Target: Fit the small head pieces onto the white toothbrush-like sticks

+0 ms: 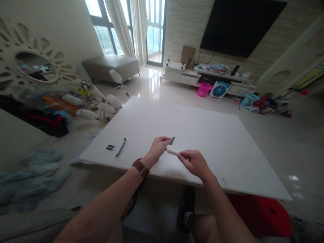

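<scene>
My left hand, with a brown watch strap on its wrist, pinches a small green flat piece just above the white table. My right hand is closed on a short pale stick-like piece, which points left toward the left hand's fingers. Both hands hover over the near middle of the table, a few centimetres apart. On the table's left part lie a thin dark pen-like tool and two small black pieces.
A red stool stands under the table's near right edge. Left of the table lies a lamp fixture with white glass shades among clutter. A blue-grey rug covers the floor at left. A TV stand, pink basket and fan are at the back.
</scene>
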Tool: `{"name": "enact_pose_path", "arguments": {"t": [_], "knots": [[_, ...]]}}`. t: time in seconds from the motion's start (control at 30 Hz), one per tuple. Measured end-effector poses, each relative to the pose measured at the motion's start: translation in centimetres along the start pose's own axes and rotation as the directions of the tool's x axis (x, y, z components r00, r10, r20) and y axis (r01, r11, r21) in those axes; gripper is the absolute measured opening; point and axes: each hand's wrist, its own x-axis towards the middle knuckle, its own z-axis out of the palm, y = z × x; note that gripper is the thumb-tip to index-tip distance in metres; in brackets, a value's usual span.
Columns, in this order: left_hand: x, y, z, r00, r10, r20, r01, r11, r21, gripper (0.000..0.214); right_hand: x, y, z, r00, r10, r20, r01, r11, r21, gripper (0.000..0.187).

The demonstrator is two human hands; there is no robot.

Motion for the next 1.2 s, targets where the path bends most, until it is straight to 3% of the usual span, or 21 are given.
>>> {"name": "enact_pose_path", "arguments": {"t": [0.13,0.3,0.43,0.47,0.57,0.6,0.73,0.77,0.9,0.93,1.07,1.1,1.2], "knots": [[0.1,-0.2,-0.1,1.000,-0.004,0.008,0.004,0.999,0.043,0.019,0.2,0.3,-0.4,0.975,0.102,-0.196,-0.087,0.993,0.085,0.033],[-0.1,-0.4,-0.1,1.000,0.002,0.001,-0.002,0.998,0.063,0.019,0.0,0.4,-0.6,0.999,0.024,0.028,-0.026,0.997,0.068,0.035],[-0.1,-0.5,0.0,1.000,-0.004,0.009,0.003,0.998,0.066,0.019,-0.1,0.5,-0.6,0.975,0.122,-0.186,-0.101,0.988,0.117,0.034],[-0.1,-0.5,0.0,1.000,0.002,0.011,-0.003,0.998,0.067,0.019,-0.1,0.5,-0.6,0.978,0.121,-0.169,-0.103,0.989,0.109,0.035],[0.0,-0.7,0.0,1.000,0.016,0.010,-0.017,0.998,0.062,0.019,-0.1,0.6,-0.8,0.999,0.019,0.038,-0.023,0.994,0.107,0.037],[0.1,-0.8,0.0,1.000,0.017,0.014,-0.017,0.998,0.058,0.020,-0.1,0.7,-0.9,0.999,0.005,0.050,-0.012,0.991,0.130,0.037],[0.1,-1.0,-0.1,0.998,0.004,0.056,-0.007,0.998,0.056,0.022,0.0,0.7,-1.0,0.974,0.140,-0.178,-0.107,0.977,0.186,0.040],[0.1,-1.0,-0.1,0.998,0.003,0.059,-0.007,0.998,0.058,0.022,0.0,0.7,-0.9,0.979,0.137,-0.154,-0.110,0.980,0.167,0.041],[0.1,-0.9,0.0,0.999,0.002,0.052,-0.005,0.998,0.058,0.020,0.0,0.8,-0.8,0.993,0.005,0.115,-0.020,0.991,0.131,0.041],[0.1,-0.9,0.0,0.999,-0.001,0.054,-0.002,0.998,0.056,0.020,-0.1,0.9,-0.9,0.995,0.014,0.096,-0.029,0.988,0.155,0.041],[-0.1,-0.7,0.1,0.998,-0.008,0.067,0.004,0.998,0.060,0.020,-0.1,1.3,-1.0,0.971,0.178,-0.161,-0.141,0.966,0.219,0.041],[-0.1,-0.7,0.1,0.998,-0.007,0.066,0.003,0.998,0.060,0.020,-0.1,1.4,-1.0,0.976,0.175,-0.133,-0.145,0.967,0.210,0.041],[-0.2,-0.6,0.1,0.999,-0.005,0.052,0.003,0.999,0.040,0.019,-0.3,1.3,-1.0,0.990,0.082,0.115,-0.104,0.974,0.199,0.041]]}}
